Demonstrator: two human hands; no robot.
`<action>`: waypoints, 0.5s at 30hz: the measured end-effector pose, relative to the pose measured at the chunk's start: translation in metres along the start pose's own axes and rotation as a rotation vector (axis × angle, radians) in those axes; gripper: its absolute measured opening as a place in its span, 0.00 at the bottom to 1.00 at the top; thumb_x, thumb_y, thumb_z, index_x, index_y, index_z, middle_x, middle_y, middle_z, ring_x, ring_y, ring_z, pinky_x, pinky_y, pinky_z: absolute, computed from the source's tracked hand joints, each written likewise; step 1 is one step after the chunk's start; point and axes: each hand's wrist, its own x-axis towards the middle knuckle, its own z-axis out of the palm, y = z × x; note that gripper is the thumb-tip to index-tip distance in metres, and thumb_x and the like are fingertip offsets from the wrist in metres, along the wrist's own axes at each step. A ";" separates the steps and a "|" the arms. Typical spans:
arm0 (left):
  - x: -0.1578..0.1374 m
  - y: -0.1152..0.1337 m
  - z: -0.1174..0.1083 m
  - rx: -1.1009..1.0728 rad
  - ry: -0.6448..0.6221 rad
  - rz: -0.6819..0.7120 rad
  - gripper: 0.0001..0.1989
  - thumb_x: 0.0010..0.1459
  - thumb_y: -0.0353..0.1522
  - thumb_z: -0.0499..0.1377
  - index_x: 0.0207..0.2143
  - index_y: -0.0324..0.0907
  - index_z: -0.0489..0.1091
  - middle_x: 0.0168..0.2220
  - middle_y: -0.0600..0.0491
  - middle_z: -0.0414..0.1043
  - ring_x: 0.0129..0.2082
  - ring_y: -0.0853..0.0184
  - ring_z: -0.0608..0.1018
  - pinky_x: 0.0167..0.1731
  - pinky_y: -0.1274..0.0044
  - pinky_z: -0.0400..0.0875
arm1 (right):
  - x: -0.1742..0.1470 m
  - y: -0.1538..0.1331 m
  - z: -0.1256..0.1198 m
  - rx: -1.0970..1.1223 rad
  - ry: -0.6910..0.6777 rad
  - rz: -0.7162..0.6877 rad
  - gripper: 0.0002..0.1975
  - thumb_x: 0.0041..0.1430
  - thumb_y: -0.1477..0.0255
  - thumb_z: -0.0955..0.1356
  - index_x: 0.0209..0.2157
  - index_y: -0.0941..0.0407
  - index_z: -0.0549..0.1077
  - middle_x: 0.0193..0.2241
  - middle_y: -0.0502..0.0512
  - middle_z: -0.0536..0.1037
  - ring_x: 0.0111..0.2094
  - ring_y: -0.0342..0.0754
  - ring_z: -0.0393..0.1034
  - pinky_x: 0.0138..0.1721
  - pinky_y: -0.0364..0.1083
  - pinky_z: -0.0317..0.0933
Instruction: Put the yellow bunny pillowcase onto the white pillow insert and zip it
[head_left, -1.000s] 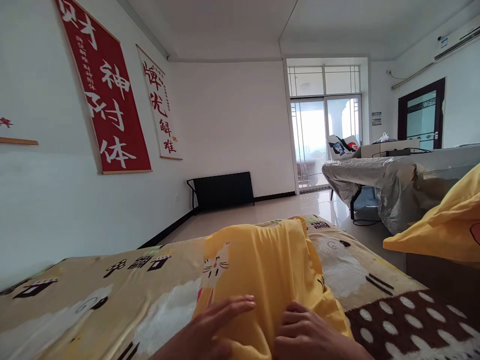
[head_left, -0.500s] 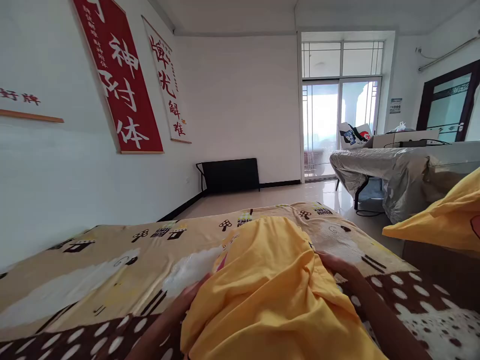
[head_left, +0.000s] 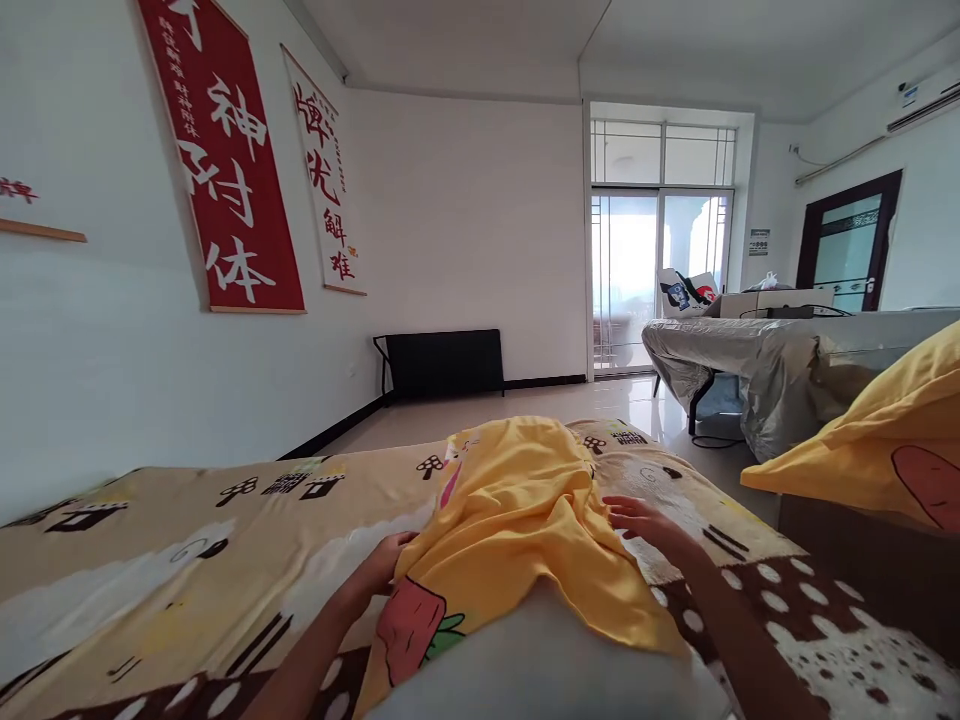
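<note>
A yellow pillowcase (head_left: pixel 517 500) with a red fruit print lies bunched in folds over the far part of a white pillow (head_left: pixel 540 660). The pillow's near end is bare, and the cloth's rim arches across it. At the left edge of the cloth, my left hand (head_left: pixel 386 562) is curled against the fabric, its fingertips partly hidden. On the other side, my right hand (head_left: pixel 641 525) has its fingers stretched out and apart, their tips touching or very near the cloth.
Beneath everything is a patterned blanket (head_left: pixel 255 570). A second yellow pillow (head_left: pixel 870 440) is at the right. Beyond stand a plastic-covered table (head_left: pixel 705 345) and a black folded panel (head_left: pixel 442 362) by the wall.
The pillowcase's near part has shifted away from me, baring the white pillow and the fruit print. My right hand's fingers have come into sight. The view has tilted up and turned right.
</note>
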 end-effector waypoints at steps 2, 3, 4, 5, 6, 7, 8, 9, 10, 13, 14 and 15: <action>0.003 0.007 -0.018 0.039 0.102 -0.012 0.11 0.49 0.35 0.54 0.32 0.38 0.69 0.29 0.50 0.74 0.34 0.58 0.77 0.33 0.71 0.70 | -0.008 -0.013 -0.012 -0.091 0.000 -0.071 0.29 0.51 0.52 0.65 0.48 0.57 0.72 0.49 0.62 0.74 0.49 0.56 0.68 0.50 0.54 0.61; -0.003 0.011 -0.027 0.052 0.165 0.017 0.11 0.49 0.37 0.53 0.31 0.39 0.68 0.30 0.49 0.74 0.37 0.58 0.76 0.36 0.72 0.70 | -0.015 -0.023 -0.017 -0.149 -0.019 -0.132 0.28 0.54 0.52 0.64 0.48 0.57 0.73 0.48 0.61 0.74 0.49 0.55 0.67 0.51 0.53 0.61; -0.015 0.014 -0.035 0.071 0.219 0.083 0.12 0.50 0.39 0.52 0.30 0.41 0.68 0.32 0.49 0.74 0.39 0.58 0.76 0.39 0.73 0.69 | -0.025 -0.033 -0.020 -0.217 -0.053 -0.190 0.26 0.55 0.52 0.63 0.47 0.56 0.73 0.48 0.60 0.74 0.49 0.54 0.67 0.51 0.52 0.60; -0.030 0.018 -0.040 0.101 0.241 0.175 0.14 0.51 0.42 0.51 0.31 0.42 0.68 0.34 0.50 0.74 0.40 0.60 0.75 0.41 0.74 0.68 | -0.036 -0.044 -0.020 -0.299 -0.110 -0.228 0.25 0.55 0.53 0.64 0.48 0.54 0.73 0.47 0.58 0.75 0.49 0.54 0.67 0.51 0.51 0.60; -0.048 0.021 -0.041 0.157 0.222 0.292 0.16 0.52 0.44 0.50 0.32 0.43 0.69 0.36 0.50 0.75 0.41 0.60 0.75 0.42 0.75 0.68 | -0.048 -0.053 -0.016 -0.391 -0.181 -0.252 0.25 0.54 0.54 0.65 0.50 0.53 0.72 0.49 0.57 0.74 0.50 0.54 0.66 0.52 0.51 0.58; -0.066 0.024 -0.038 0.238 0.160 0.416 0.18 0.53 0.45 0.50 0.36 0.44 0.70 0.39 0.51 0.75 0.42 0.61 0.75 0.43 0.75 0.68 | -0.059 -0.061 -0.009 -0.490 -0.256 -0.271 0.27 0.52 0.55 0.67 0.52 0.51 0.71 0.51 0.55 0.73 0.52 0.54 0.64 0.54 0.51 0.57; -0.083 0.027 -0.031 0.334 0.058 0.518 0.19 0.53 0.45 0.52 0.43 0.46 0.69 0.45 0.51 0.73 0.45 0.61 0.74 0.46 0.75 0.68 | -0.068 -0.066 0.002 -0.594 -0.314 -0.288 0.29 0.49 0.57 0.70 0.53 0.50 0.70 0.52 0.55 0.72 0.53 0.55 0.63 0.54 0.51 0.56; -0.097 0.028 -0.021 0.433 -0.044 0.591 0.23 0.52 0.43 0.55 0.50 0.48 0.66 0.51 0.52 0.70 0.50 0.60 0.72 0.50 0.74 0.66 | -0.075 -0.069 0.016 -0.701 -0.343 -0.300 0.29 0.47 0.60 0.71 0.53 0.51 0.69 0.51 0.56 0.72 0.53 0.55 0.63 0.54 0.51 0.56; -0.106 0.028 -0.009 0.519 -0.107 0.630 0.27 0.50 0.40 0.57 0.55 0.50 0.63 0.55 0.52 0.67 0.54 0.60 0.69 0.54 0.72 0.64 | -0.078 -0.070 0.031 -0.804 -0.344 -0.311 0.27 0.47 0.63 0.71 0.51 0.54 0.70 0.49 0.57 0.73 0.51 0.56 0.65 0.52 0.51 0.57; -0.110 0.020 0.024 0.643 -0.041 0.611 0.28 0.48 0.29 0.55 0.55 0.45 0.64 0.56 0.48 0.65 0.56 0.59 0.68 0.55 0.69 0.63 | -0.074 -0.062 0.075 -1.060 -0.223 -0.292 0.14 0.51 0.73 0.65 0.40 0.60 0.73 0.39 0.61 0.77 0.42 0.55 0.70 0.43 0.50 0.60; -0.105 0.015 0.029 0.641 0.008 0.589 0.25 0.49 0.27 0.53 0.52 0.44 0.67 0.53 0.47 0.67 0.53 0.60 0.70 0.52 0.70 0.66 | -0.069 -0.057 0.084 -1.119 -0.169 -0.277 0.12 0.52 0.76 0.63 0.38 0.60 0.73 0.37 0.61 0.77 0.40 0.55 0.71 0.41 0.49 0.60; -0.100 0.012 0.029 0.631 0.044 0.574 0.21 0.51 0.26 0.51 0.48 0.42 0.69 0.49 0.46 0.70 0.49 0.61 0.73 0.48 0.71 0.69 | -0.064 -0.054 0.089 -1.166 -0.116 -0.270 0.11 0.53 0.79 0.61 0.36 0.60 0.74 0.35 0.61 0.77 0.39 0.54 0.72 0.40 0.48 0.59</action>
